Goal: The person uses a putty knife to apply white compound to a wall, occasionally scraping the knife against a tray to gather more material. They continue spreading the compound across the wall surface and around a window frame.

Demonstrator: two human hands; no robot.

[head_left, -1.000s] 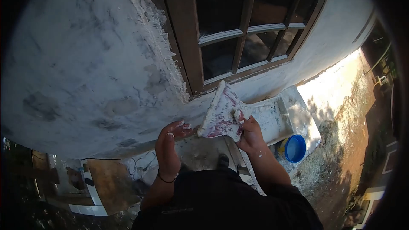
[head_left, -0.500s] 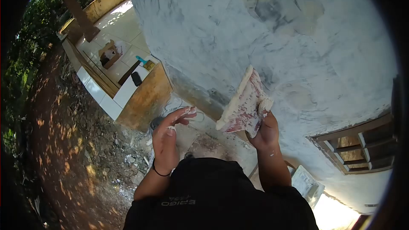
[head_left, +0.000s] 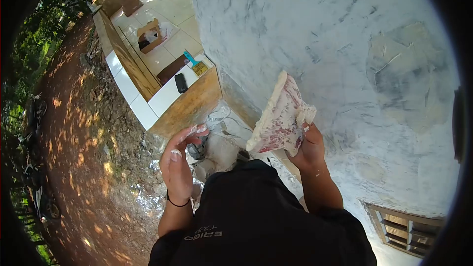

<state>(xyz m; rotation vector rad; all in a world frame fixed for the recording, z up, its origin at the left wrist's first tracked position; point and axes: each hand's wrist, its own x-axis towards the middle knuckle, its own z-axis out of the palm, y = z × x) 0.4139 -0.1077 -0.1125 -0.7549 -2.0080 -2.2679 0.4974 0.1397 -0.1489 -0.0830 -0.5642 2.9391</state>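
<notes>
A reddish trowel or board [head_left: 282, 120], thickly smeared with whitish plaster, is gripped by my right hand [head_left: 310, 152] at its near edge. Plaster is heaped along its left edge and beside my thumb. My left hand [head_left: 178, 160] is raised to the left of the board, apart from it, with fingers curved and spread from the thumb and nothing between them. White paste coats its fingertips. Beyond both hands rises the grey-white wall [head_left: 290, 29], with streaky patches of plaster.
A low wall with a white tiled top [head_left: 167, 97] carries a black object [head_left: 181, 83] and a blue-handled brush [head_left: 197, 64]. An open cardboard box [head_left: 149, 35] lies on the tiled floor. Rubble covers ground at left; a barred window [head_left: 404, 229] is low right.
The view has turned, so the low wall and box appear farther right and the window lower. My left hand appears slightly farther left, while my right hand still holds the board.
</notes>
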